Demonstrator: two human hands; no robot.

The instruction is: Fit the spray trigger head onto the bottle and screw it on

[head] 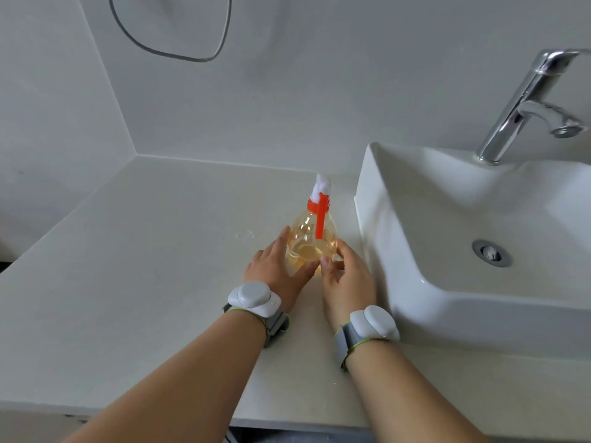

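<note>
A clear orange-tinted bottle stands upright on the pale countertop, just left of the sink. A white spray trigger head with an orange collar and an orange lever hanging down the front sits on the bottle's neck. My left hand cups the bottle's lower left side, thumb reaching across the base. My right hand wraps the lower right side, fingertips on the plastic. Both hands touch the bottle near its bottom; neither touches the trigger head. The far side of the bottle is hidden.
A white basin stands right beside the bottle, with a chrome tap behind it. Grey walls close the back and left. A grey cord loop hangs on the back wall. The countertop's front edge runs under my forearms. Both wrists wear white bands.
</note>
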